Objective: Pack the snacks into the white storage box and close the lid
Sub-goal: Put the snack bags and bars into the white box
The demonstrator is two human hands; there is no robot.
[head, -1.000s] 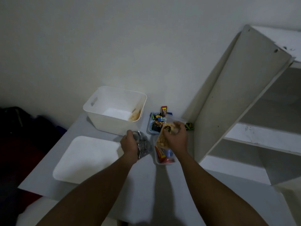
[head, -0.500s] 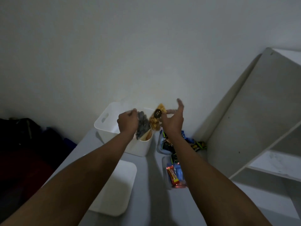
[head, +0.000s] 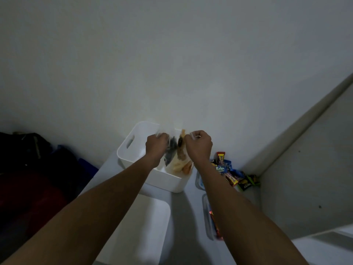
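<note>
Left hand point(head: 156, 147) gripping blurred grey packet point(head: 171, 150), right hand point(head: 198, 146) gripping yellowish bag point(head: 180, 163), box point(head: 166, 183) interior mostly hidden

A plain pale wall point(head: 172, 64) takes up most of the view, dim in this light. A grey table point(head: 181, 213) is pushed right up against it. On the right a white shelf unit point(head: 309, 178) stands tight to the table, its tall side panel dotted with small dark holes. Two clear tubs sit along the table's right side, one point(head: 198, 182) near the wall, the other point(head: 206, 213) nearer the front. Down on the left, dark bags point(head: 32, 150) are heaped, with something red point(head: 28, 199) below them and a bit of blue point(head: 87, 166) by the table's edge.
</note>
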